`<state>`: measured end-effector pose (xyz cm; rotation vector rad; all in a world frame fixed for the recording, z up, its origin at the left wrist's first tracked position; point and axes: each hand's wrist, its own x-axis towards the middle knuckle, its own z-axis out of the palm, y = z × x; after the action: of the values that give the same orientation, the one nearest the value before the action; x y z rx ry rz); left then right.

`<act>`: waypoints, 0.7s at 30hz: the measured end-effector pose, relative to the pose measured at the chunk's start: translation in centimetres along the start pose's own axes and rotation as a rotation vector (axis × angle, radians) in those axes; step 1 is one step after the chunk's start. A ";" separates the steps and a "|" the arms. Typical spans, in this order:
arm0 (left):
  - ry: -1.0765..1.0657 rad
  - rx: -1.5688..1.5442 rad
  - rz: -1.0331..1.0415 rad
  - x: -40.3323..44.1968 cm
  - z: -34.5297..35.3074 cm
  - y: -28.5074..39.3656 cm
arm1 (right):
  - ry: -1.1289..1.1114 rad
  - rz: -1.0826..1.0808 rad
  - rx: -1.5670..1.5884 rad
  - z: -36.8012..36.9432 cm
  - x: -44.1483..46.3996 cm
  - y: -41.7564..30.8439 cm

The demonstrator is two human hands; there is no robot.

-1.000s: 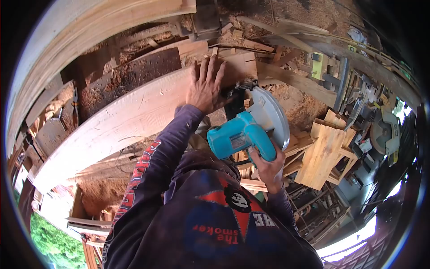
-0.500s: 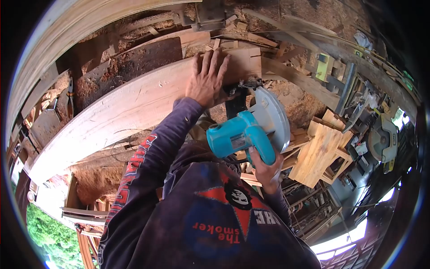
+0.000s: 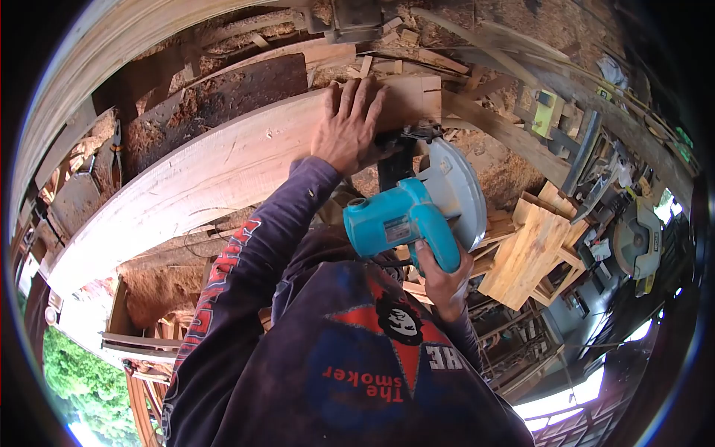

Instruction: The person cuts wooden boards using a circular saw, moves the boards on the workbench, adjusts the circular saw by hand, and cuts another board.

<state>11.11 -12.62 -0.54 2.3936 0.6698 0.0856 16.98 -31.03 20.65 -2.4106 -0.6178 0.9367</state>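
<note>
Noted timber (image 3: 112,67), pale, sweeping along upper-L edge of view. Next down in size, logged plank (image 3: 223,170), long, pale, running from far L up to ctr, w/ short dark lines nr its R end; can't tell if cuts or marks. Logged dark slab (image 3: 216,93) just beyond plank, strewn w/ wood bits. At R, noted panel (image 3: 529,253), yellowish, lying tilted amid scrap (image 3: 567,276). Found saw (image 3: 381,220), teal body, at near side of plank, close to R end, w/ grey guard (image 3: 456,192) over blade; can't tell if blade touches wood. Noted 2nd saw (image 3: 649,249) at far R, well apart from 1st, round disc (image 3: 630,240) partly visible. Observed L hand (image 3: 344,135) laid palm-down on plank, fingers extended & slightly apart. Observed R hand (image 3: 447,283) wrapped round saw's handle (image 3: 445,249); can't make out trigger. Spotted pliers (image 3: 116,153) at far L, nr slab's L end. Lastly, logged shavings (image 3: 491,165), orange-brown, heaped past saw guard.
</note>
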 end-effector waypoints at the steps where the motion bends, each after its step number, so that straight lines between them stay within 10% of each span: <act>1: -0.005 -0.002 -0.003 0.0 0.0 0.0 | -0.003 0.000 -0.001 0.0 0.0 -0.1; 21: -0.017 -0.031 -0.022 0.1 0.1 -0.1 | -0.026 0.161 0.082 0.2 0.1 -0.4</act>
<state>11.17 -12.55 -0.74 2.3536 0.6823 0.0658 16.86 -30.58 20.71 -2.4054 -0.3908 1.0399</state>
